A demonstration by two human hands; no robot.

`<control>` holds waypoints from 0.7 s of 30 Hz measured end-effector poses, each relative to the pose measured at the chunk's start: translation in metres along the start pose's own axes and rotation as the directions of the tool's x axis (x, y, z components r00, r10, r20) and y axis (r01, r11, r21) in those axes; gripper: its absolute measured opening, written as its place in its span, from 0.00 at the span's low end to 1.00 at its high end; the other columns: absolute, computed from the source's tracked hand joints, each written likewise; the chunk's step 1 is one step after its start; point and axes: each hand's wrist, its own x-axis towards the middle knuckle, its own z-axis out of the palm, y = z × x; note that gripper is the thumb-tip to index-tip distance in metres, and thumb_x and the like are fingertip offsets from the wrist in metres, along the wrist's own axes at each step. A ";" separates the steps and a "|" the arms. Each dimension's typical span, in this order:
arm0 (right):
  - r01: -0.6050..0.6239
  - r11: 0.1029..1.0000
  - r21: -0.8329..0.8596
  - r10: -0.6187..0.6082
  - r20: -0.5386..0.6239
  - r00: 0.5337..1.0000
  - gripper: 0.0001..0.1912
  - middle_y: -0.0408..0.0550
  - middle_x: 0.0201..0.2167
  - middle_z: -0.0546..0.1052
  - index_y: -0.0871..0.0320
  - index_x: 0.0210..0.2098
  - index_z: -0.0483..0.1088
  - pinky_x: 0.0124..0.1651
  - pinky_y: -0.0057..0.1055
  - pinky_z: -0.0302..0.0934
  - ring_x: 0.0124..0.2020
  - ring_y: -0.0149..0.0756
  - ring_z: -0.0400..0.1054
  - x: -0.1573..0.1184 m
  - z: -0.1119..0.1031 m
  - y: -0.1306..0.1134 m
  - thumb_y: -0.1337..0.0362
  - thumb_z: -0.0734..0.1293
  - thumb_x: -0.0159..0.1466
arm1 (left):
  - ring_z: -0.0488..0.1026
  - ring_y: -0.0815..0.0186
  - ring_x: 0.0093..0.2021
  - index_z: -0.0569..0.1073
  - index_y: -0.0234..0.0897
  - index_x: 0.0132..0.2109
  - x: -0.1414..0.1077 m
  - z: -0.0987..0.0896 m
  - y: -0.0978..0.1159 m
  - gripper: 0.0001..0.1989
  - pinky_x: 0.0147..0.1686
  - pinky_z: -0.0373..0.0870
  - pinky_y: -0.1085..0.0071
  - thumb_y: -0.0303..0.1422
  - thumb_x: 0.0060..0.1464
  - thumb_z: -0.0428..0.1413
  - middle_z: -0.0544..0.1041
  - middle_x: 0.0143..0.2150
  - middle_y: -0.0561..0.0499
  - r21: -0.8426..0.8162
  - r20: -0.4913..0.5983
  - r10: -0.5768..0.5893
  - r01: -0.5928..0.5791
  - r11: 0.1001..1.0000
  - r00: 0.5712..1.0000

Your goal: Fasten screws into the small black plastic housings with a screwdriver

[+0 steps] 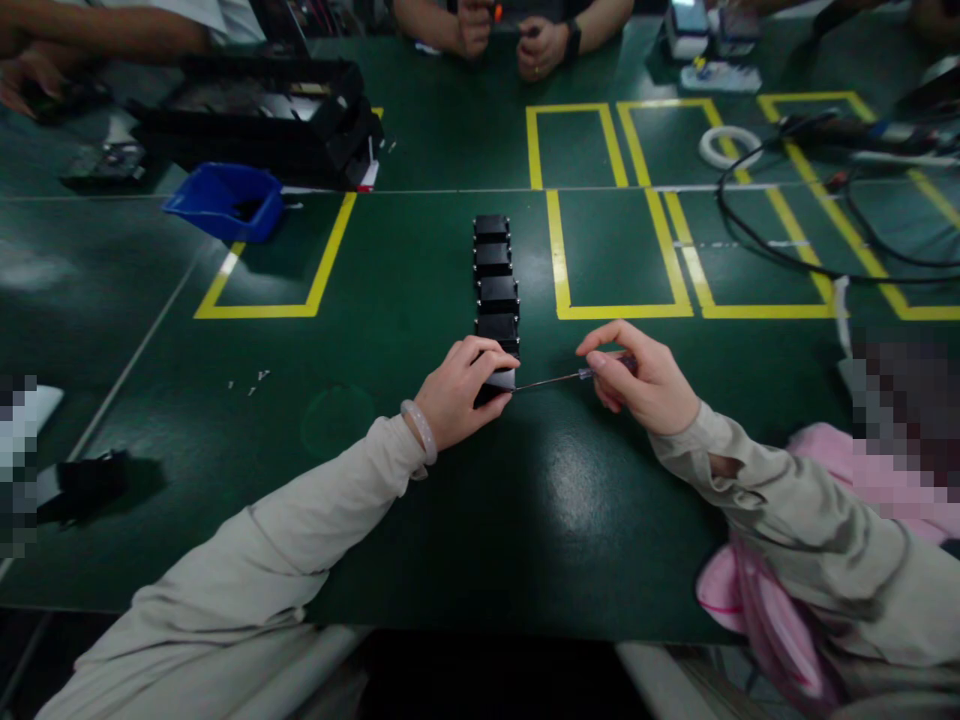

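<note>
My left hand [466, 390] is closed around the nearest black block [501, 380], thumb on its near side and fingers over its top. Beyond it, several similar black blocks [495, 292] with small shiny points along their sides stand in a line running away from me. My right hand [637, 375] grips a screwdriver [551, 380] by its handle. The thin shaft lies nearly level and points left. Its tip meets the right side of the held block, near my left thumb; the exact contact spot is too small to make out.
Several tiny screws [259, 378] lie to the left. A blue bin [229, 200] and a large black housing [262, 115] stand at the back left. Black cable [757, 235] and a white tape roll [729, 147] lie at right. Across the table are another person's hands [541, 48].
</note>
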 end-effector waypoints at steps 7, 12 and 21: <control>0.029 0.999 0.021 -0.029 0.011 1.000 0.09 0.31 0.17 0.62 0.56 0.43 0.62 0.17 0.23 0.51 0.14 0.23 0.57 -0.001 0.000 0.001 0.59 0.65 0.68 | 0.68 0.57 0.52 0.68 0.36 0.53 0.000 0.000 0.000 0.17 0.53 0.69 0.57 0.27 0.57 0.57 0.69 0.52 0.44 0.001 0.002 -0.001 0.001 1.000 1.000; -0.002 1.000 0.029 0.002 0.004 1.000 0.10 0.30 0.13 0.61 0.56 0.41 0.63 0.15 0.23 0.50 0.12 0.24 0.56 0.000 0.001 0.000 0.57 0.65 0.68 | 0.69 0.58 0.51 0.68 0.37 0.53 0.000 0.000 0.000 0.17 0.53 0.69 0.57 0.27 0.57 0.57 0.69 0.52 0.44 0.002 0.001 -0.006 0.006 1.000 1.000; 0.017 0.999 0.030 -0.018 0.009 1.000 0.09 0.31 0.16 0.63 0.56 0.43 0.62 0.16 0.23 0.51 0.13 0.23 0.57 -0.001 0.000 0.000 0.59 0.65 0.68 | 0.69 0.57 0.52 0.68 0.36 0.53 0.000 0.000 0.000 0.17 0.53 0.69 0.57 0.27 0.57 0.57 0.69 0.52 0.44 0.000 0.000 -0.003 0.003 1.000 1.000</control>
